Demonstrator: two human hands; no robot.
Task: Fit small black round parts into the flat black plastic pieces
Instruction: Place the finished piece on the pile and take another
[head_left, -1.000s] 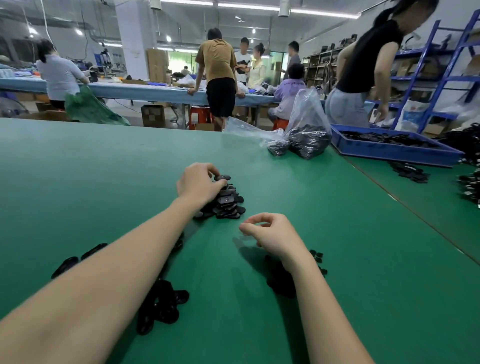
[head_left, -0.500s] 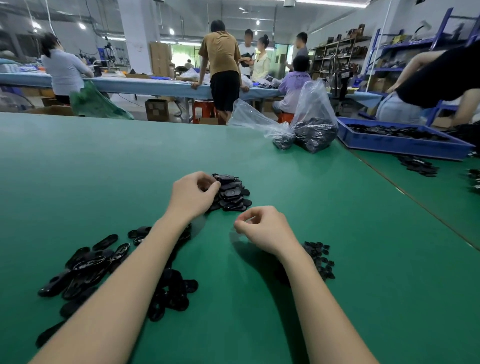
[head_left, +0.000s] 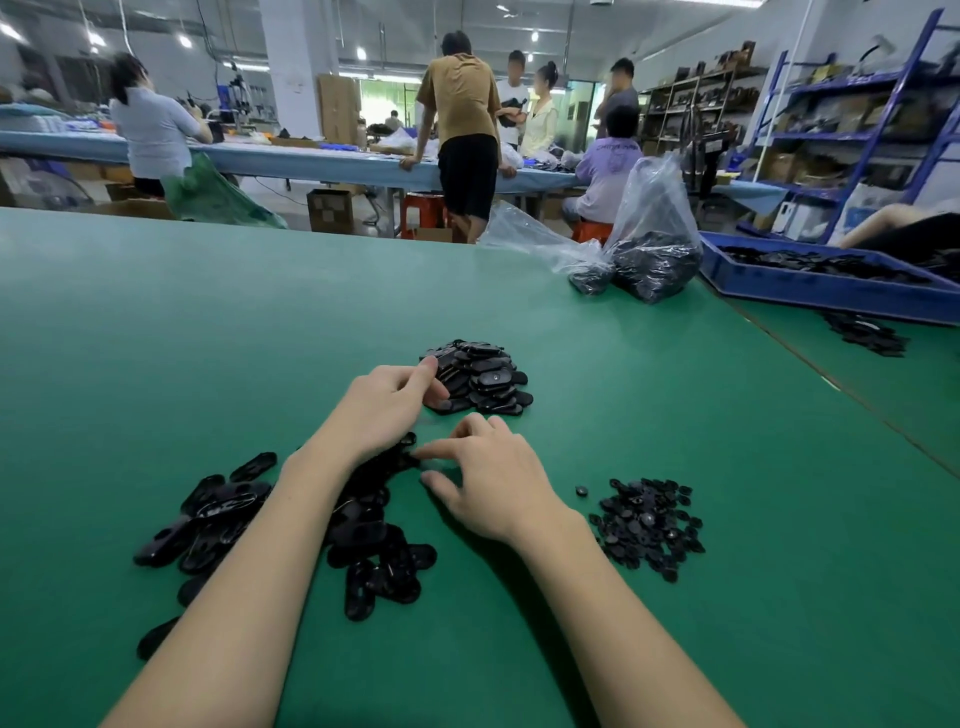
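While both reach: over the green table (head_left: 156, 322).
Left hand (head_left: 382, 410): fingers curled at the far pile of flat pieces (head_left: 480, 376), hold unclear.
Right hand (head_left: 488, 483): fingers spread, relaxed, touching the near flat pieces (head_left: 374, 525).
Round parts (head_left: 647, 525): heaped right.

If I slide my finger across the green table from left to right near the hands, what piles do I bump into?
Loose flat black pieces → left hand → right hand → one stray round part → pile of small round parts.

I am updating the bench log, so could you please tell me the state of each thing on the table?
left hand: fingers curled, touching the far stack
right hand: fingers bent, fingertips at the near pile
far stack of flat pieces: heaped
near pile of flat pieces: scattered loose
small round parts: spread loose
plastic bags: open, holding black parts
blue tray: holds black parts
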